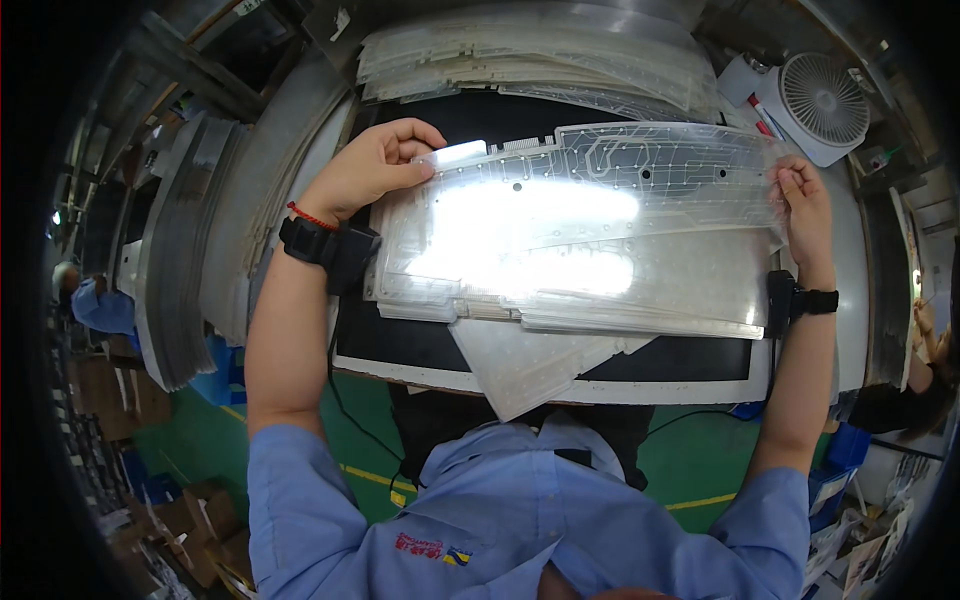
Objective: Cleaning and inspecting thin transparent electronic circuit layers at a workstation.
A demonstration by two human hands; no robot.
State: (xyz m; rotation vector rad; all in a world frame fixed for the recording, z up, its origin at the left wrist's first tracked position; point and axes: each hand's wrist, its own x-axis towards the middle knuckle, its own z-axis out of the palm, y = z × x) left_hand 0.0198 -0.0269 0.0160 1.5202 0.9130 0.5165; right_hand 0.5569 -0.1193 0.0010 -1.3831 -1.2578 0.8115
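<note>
Between my hands is a clear plastic sheet printed with circuit traces (680,160), its surface partly washed out by glare. My left hand (385,165) pinches its left end between thumb and fingers. At the opposite end, my right hand (800,195) grips the edge the same way. Beneath it lies a stack of similar translucent sheets (640,322), their edges slightly fanned. One loose sheet (530,370) sticks out askew from under the stack, over the table's near edge. Each wrist wears a black strapped device.
The work table has a black top (690,358) with a white border. More sheets (540,50) are piled at the back. A white fan (822,105) stands back right, beside red pens (762,120). Tall sheet stacks (250,210) line the left. Another person's blue sleeve (103,308) shows far left.
</note>
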